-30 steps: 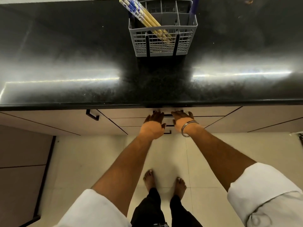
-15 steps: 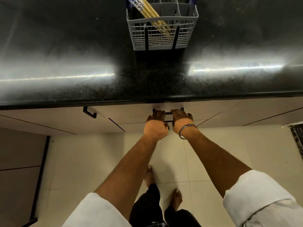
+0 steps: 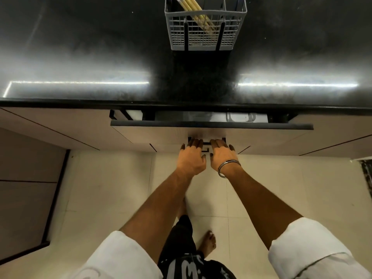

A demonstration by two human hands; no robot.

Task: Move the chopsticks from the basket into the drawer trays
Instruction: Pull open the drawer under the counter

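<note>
Both hands on the black drawer handle [image 3: 206,143]: left hand [image 3: 191,158] and right hand [image 3: 222,156], fingers hooked over the bar. Drawer [image 3: 211,127] stands partly open; tray inside probably metal, dim. Chopsticks [image 3: 196,12] lean in grey basket [image 3: 205,31] on dark counter [image 3: 80,57]

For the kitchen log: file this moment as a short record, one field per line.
left hand: grips the drawer handle
right hand: grips the same handle, bangle on its wrist
drawer: partly open, contents barely visible
basket: on the countertop, behind the drawer
chopsticks: leaning in the basket's left part
task stage: none moved yet
</note>
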